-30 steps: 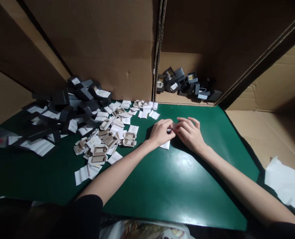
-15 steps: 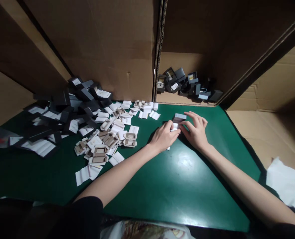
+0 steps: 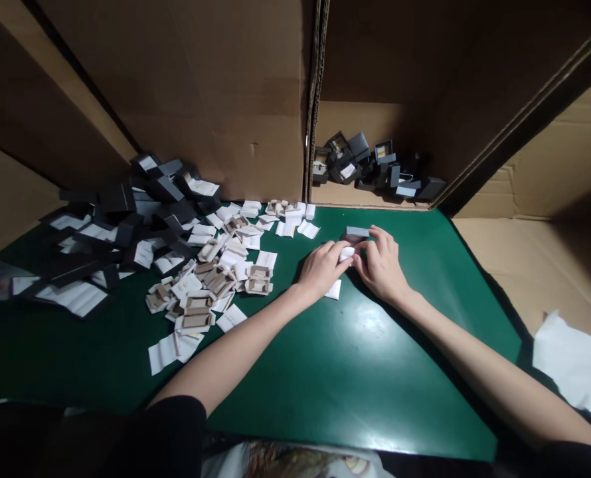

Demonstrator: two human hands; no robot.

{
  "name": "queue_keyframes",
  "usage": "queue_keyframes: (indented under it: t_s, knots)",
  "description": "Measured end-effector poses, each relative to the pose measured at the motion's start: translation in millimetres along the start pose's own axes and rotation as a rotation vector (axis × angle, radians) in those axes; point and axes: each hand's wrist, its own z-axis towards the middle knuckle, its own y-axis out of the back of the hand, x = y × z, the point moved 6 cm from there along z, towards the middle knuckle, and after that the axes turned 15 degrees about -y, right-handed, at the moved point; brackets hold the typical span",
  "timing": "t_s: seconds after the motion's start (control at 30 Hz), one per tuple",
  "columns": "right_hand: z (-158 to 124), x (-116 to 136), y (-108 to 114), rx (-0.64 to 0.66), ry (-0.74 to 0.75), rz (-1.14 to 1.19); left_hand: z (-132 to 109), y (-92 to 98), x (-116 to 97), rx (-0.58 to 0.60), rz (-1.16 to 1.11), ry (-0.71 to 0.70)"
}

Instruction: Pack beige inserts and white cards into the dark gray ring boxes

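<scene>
A small dark grey box [image 3: 357,232] with its lid up stands on the green table, partly hidden by my fingers. My left hand [image 3: 321,267] is closed at its left side, thumb and fingertips pinching a small white piece [image 3: 346,253] in front of the box. My right hand [image 3: 382,264] curls around the box's right side; its fingers reach to the lid and its thumb comes close to the white piece. Whether that piece is inside the box or apart from it, I cannot tell. A folded white paper [image 3: 334,290] lies just below my left hand.
Left of my hands spreads a pile of white papers and small opened cartons [image 3: 198,311]. Behind it are heaped dark boxes with papers [image 3: 121,226]. A large cardboard box [image 3: 370,198] at the back holds several small dark boxes [image 3: 358,146]. White sheet [image 3: 572,362] lies at right.
My right hand has shifted slightly left and lower, its fingers closing in around the small box. The white piece shows more clearly between my hands, and more of the folded paper below is uncovered.
</scene>
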Motion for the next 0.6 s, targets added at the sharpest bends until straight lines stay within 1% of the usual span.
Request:
queue_keyframes:
  t_s: [0.13, 0.37, 0.6]
  knots:
    - [0.3, -0.8, -0.9, -0.036, 0.001, -0.006, -0.3, -0.8, 0.3, 0.048, 0.025, 0.022]
    - [2.9, 2.8, 2.7, -0.055, 0.026, -0.08, 0.6, -4.1, 1.2, 0.174, 0.176, 0.059]
    - [3.8, 4.4, 3.2, -0.06, 0.039, -0.123, 2.3, -6.2, -1.6, 0.239, 0.325, 0.031]
